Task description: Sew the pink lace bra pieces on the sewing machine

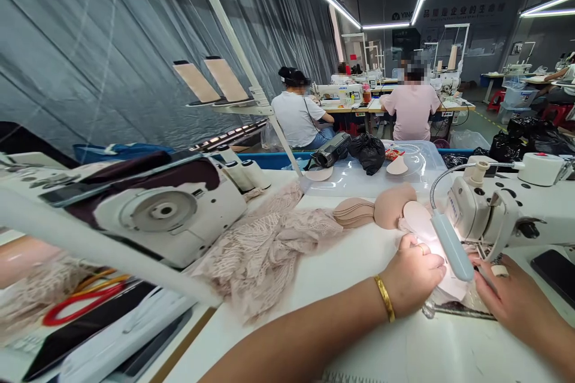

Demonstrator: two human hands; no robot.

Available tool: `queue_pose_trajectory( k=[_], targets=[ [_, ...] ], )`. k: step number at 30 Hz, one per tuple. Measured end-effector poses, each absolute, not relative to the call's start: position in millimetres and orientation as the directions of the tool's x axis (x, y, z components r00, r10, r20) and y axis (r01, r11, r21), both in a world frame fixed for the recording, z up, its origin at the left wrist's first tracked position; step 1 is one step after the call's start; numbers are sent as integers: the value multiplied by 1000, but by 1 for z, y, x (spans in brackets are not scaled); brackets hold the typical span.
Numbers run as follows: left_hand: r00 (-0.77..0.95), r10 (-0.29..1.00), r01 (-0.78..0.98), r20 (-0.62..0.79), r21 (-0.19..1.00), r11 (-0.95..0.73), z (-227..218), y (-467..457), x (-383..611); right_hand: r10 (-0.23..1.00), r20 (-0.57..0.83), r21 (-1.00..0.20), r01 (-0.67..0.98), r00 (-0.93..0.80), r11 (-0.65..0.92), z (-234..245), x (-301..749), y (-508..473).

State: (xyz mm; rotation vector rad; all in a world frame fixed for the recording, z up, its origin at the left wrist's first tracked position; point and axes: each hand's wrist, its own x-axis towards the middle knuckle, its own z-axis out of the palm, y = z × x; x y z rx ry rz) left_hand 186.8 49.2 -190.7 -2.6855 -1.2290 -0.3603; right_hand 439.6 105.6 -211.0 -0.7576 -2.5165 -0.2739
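Note:
My left hand (411,275), with a gold bangle on the wrist, rests closed on a pale pink fabric piece (424,224) under the lamp of the white sewing machine (503,206). My right hand (507,299) lies to the right of the needle area, its fingers curled onto the same fabric near the presser foot. A blue-grey gooseneck lamp (451,245) hangs between my hands and hides the needle. Beige moulded bra cups (375,209) are stacked just beyond my left hand.
A heap of beige lace (265,245) lies at the table's middle. Another sewing machine (166,212) stands at left, with red scissors (81,305) and dark flat items before it. A clear plastic bin (417,170) sits behind. A phone (554,272) lies at right. Two seated persons work at machines far back.

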Motion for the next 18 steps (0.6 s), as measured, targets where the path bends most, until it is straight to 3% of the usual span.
queue_pose_trajectory(
  k=[12,18],
  targets=[
    [626,723,773,292,-114,-624,-195,45,188,442,548,88,575,-710,814,-211,437,102],
    [623,727,776,287,-109,-622,-191,43,189,510,463,-47,554,-725,831,-210,442,99]
  ],
)
